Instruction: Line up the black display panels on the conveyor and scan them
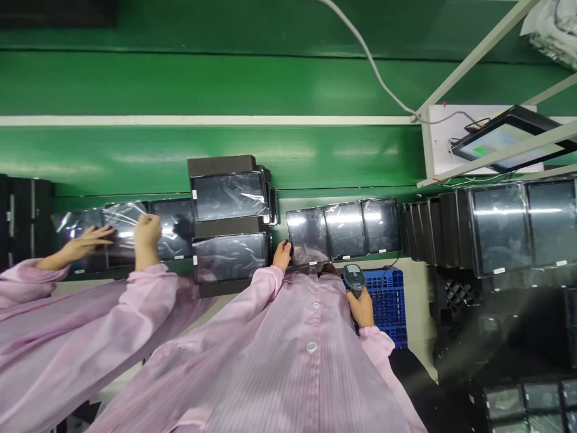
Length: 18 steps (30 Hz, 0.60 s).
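In the head view my right hand (362,308) is wrapped round the handle of a dark handheld barcode scanner (354,278), held just off the bench's near edge. My left hand (282,255) has its fingers closed at the left edge of a film-covered screen panel (308,234); its fingertips are partly hidden. Two more screen panels, a middle one (345,230) and a right one (381,224), lie beside it in a row. Each carries a small white label along its near edge.
To the left, a co-worker's hands (148,233) are over more film-covered panels. Black trays (220,161) with panels stand between us. At right are stacked trays (464,231), a tilted monitor (509,141) on a frame, and a blue plastic pallet (387,307) below.
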Each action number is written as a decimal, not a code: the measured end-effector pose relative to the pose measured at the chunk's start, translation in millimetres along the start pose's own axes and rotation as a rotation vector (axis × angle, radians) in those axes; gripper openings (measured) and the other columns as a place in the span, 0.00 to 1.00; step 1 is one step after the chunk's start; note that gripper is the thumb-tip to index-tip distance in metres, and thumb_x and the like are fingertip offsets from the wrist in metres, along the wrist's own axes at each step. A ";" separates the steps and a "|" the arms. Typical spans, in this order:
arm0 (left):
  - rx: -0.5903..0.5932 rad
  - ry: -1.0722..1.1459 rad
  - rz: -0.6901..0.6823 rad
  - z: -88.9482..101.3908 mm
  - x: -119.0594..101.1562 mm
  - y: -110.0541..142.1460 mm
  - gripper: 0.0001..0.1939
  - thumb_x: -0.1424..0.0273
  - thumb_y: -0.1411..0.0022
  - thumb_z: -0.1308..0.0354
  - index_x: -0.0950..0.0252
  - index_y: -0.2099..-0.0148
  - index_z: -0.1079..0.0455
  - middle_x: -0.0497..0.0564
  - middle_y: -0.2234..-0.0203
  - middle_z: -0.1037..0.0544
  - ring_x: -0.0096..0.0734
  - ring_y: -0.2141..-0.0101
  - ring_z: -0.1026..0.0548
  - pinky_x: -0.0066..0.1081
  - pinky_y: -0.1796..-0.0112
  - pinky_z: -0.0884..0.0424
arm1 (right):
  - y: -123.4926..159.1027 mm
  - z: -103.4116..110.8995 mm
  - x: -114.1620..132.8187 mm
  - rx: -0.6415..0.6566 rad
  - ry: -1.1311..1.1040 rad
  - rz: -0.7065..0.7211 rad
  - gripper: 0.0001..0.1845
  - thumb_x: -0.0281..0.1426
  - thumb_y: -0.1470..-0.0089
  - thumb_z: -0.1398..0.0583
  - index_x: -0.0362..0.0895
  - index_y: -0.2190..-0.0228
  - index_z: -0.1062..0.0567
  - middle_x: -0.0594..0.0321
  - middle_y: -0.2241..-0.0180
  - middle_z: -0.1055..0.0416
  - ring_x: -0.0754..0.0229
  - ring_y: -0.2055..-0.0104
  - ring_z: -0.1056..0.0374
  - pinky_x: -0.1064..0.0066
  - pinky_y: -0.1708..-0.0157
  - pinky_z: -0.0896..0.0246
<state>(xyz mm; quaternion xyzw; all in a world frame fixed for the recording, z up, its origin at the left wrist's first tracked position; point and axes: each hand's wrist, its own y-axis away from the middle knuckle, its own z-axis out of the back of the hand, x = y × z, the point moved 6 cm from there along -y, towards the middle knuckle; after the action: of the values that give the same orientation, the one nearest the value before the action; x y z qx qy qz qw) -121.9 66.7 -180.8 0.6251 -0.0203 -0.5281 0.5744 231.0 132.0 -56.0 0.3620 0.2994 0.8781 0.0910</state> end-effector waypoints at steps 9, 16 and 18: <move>0.045 0.008 0.076 9.7 0.3 14.0 0.22 0.63 0.27 0.46 0.60 0.34 0.34 0.63 0.39 0.25 0.39 0.48 0.20 0.34 0.56 0.22 | 4.9 -1.1 1.6 -0.039 0.037 -0.031 0.30 0.51 0.53 0.43 0.43 0.56 0.24 0.47 0.59 0.19 0.42 0.56 0.24 0.58 0.55 0.34; 0.083 0.002 0.107 5.6 6.6 15.1 0.23 0.58 0.27 0.44 0.61 0.35 0.35 0.63 0.38 0.26 0.38 0.49 0.20 0.32 0.56 0.23 | 16.0 -9.7 8.9 -0.002 -0.012 0.023 0.29 0.50 0.52 0.41 0.43 0.55 0.24 0.50 0.58 0.19 0.44 0.56 0.24 0.58 0.53 0.32; 0.096 0.011 0.111 3.6 8.6 16.3 0.22 0.57 0.27 0.44 0.60 0.36 0.34 0.62 0.39 0.25 0.37 0.50 0.20 0.32 0.57 0.23 | 23.7 -24.7 14.2 0.074 -0.035 0.057 0.29 0.49 0.50 0.41 0.43 0.53 0.24 0.51 0.57 0.18 0.44 0.55 0.24 0.59 0.53 0.32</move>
<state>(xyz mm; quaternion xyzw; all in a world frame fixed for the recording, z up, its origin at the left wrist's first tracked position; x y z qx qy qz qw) -111.1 53.3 -173.4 0.6526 -0.0773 -0.4904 0.5724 205.1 106.9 -47.5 0.3890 0.3197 0.8621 0.0579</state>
